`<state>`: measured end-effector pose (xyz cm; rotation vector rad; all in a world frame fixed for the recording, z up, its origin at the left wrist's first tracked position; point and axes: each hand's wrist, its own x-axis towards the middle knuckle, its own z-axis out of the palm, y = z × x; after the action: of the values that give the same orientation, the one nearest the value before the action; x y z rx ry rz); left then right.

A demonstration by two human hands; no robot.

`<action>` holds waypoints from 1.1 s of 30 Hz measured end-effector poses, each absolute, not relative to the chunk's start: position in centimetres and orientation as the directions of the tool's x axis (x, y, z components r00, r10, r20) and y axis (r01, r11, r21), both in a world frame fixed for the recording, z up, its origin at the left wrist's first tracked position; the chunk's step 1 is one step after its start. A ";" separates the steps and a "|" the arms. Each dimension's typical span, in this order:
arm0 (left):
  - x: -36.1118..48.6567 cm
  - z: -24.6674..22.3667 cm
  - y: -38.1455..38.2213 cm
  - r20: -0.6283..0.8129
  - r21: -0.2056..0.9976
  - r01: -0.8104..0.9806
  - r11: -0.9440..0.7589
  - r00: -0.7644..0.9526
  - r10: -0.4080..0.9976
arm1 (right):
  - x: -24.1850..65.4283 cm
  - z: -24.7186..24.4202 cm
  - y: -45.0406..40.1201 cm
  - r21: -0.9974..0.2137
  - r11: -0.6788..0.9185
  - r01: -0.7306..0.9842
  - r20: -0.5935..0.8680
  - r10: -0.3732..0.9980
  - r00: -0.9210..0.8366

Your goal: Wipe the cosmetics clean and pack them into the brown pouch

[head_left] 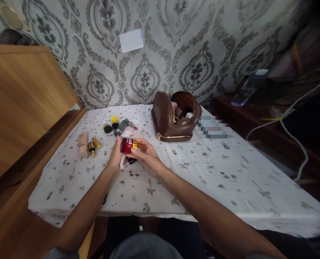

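- A wooden panel (19, 108) bounds the left edge of the cloth-covered table (203, 194), limiting sideways room there.
- Near that edge: one beige tube (83, 144) and, just beside it, two small gold-and-black containers (92, 149).
- Farther back: one yellow-lidded jar (114, 119), one dark green round piece (107, 128) and one dark green bottle (121, 126), close together.
- The left hand (115, 154) reaches over the front edge, thumb raised, fingers gripping the dark end of one red jar (127, 145).
- The red jar is on its side above the table, between both hands, its single gold lid (134, 144) facing right.
- The right hand (147, 154) comes in from the right, palm inward, thumb and fingers closed around the gold lid.
- One brown bag (165, 122) gapes open near the back edge, several items inside, too crowded to count.
- One pixelated item (213, 127) is just right of it; broad room spreads from there toward the front right corner.
- Beyond the right edge, one clear bottle (247, 89).
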<state>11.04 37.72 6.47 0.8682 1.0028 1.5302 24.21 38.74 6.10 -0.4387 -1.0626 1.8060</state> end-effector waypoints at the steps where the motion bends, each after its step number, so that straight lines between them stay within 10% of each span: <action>1: 11.3 6.3 37.8 0.009 0.916 -0.393 -0.078 -0.174 0.985 | 24.2 6.0 38.8 -0.840 -0.116 -0.530 0.158 0.883 -0.443; 8: 12.3 6.4 37.1 -0.030 0.894 -0.448 -0.028 -0.121 0.992 | 25.0 5.5 38.7 -0.830 0.550 0.095 0.527 0.828 -0.191; 14: 12.5 7.8 36.6 -0.210 0.857 -0.486 0.172 -0.023 0.978 | 25.5 5.9 38.5 -0.637 0.701 0.321 0.684 0.706 -0.184; 21: 12.5 7.6 36.9 -0.236 0.875 -0.438 0.204 -0.019 0.972 | 25.8 5.8 39.7 -0.531 0.789 0.309 0.795 0.590 -0.140; 33: 12.4 7.7 36.6 -0.158 0.956 -0.269 0.119 -0.129 0.979 | 25.3 5.8 39.7 -0.885 0.405 -0.229 0.437 0.893 -0.110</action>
<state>12.36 36.56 7.74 0.8378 1.1803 1.3246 25.34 39.66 5.75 -0.6595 -1.3477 1.0765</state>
